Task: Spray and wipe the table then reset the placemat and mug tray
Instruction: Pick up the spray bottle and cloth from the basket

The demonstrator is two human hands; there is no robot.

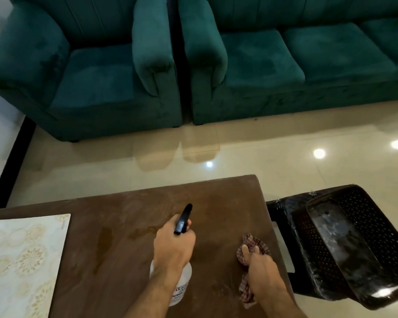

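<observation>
Over the table (228,203), left hand (174,245) grips the spray bottle (179,285), contents unclear; right hand (261,271) clutches the cloth (254,244).

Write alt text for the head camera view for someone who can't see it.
A left hand aims a white spray bottle with black nozzle over a brown wooden table while the right hand grips a checked cloth. A pale patterned placemat lies left.
</observation>
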